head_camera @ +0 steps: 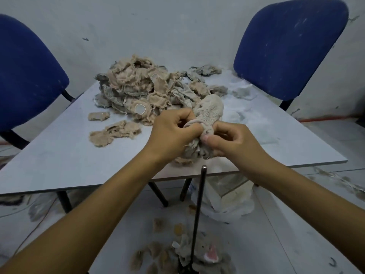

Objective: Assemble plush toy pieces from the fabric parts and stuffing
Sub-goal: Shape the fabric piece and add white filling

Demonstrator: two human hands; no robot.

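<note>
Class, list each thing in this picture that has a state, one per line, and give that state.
Plush piece: gripped by both hands, partly turned.
Left hand: shut on the plush piece.
Right hand: pinching the plush piece.
Fabric pile: heaped loose on the table.
Metal rod: upright, untouched.

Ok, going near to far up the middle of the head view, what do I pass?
Fabric scraps on the floor → metal rod → plush piece held in the left hand and right hand → fabric pile → wall.

Plush piece (207, 115) lower end hidden by fingers (212, 138) — both chairs (29, 76) cut off.
</note>
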